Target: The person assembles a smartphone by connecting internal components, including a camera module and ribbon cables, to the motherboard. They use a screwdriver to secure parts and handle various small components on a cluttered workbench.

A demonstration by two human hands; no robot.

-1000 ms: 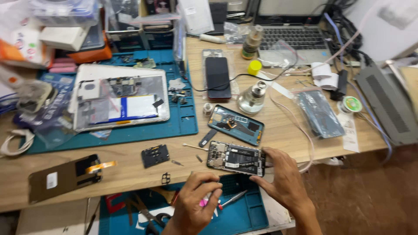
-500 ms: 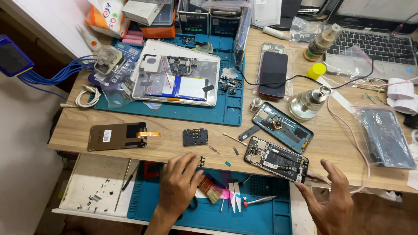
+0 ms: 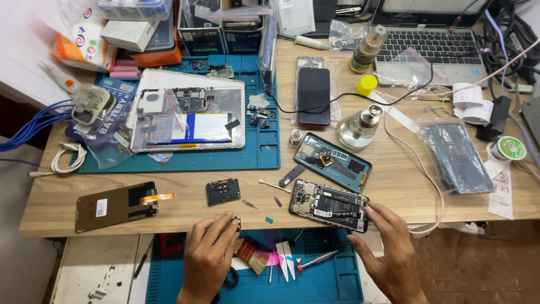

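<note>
Fingertips of your right hand [image 3: 388, 247] rest spread and loose on the right end of the opened phone [image 3: 329, 205], grasping nothing, while your left hand [image 3: 209, 253] curls its fingers at a small black part [image 3: 235, 221] on the desk's front edge; I cannot tell whether it is pinched. Teardown looks well along: at 12 o'clock from the phone lies its blue back cover [image 3: 333, 162], at 9 o'clock a loose black module [image 3: 223, 191] and the detached screen [image 3: 116, 205], yet the board remains inside.
</note>
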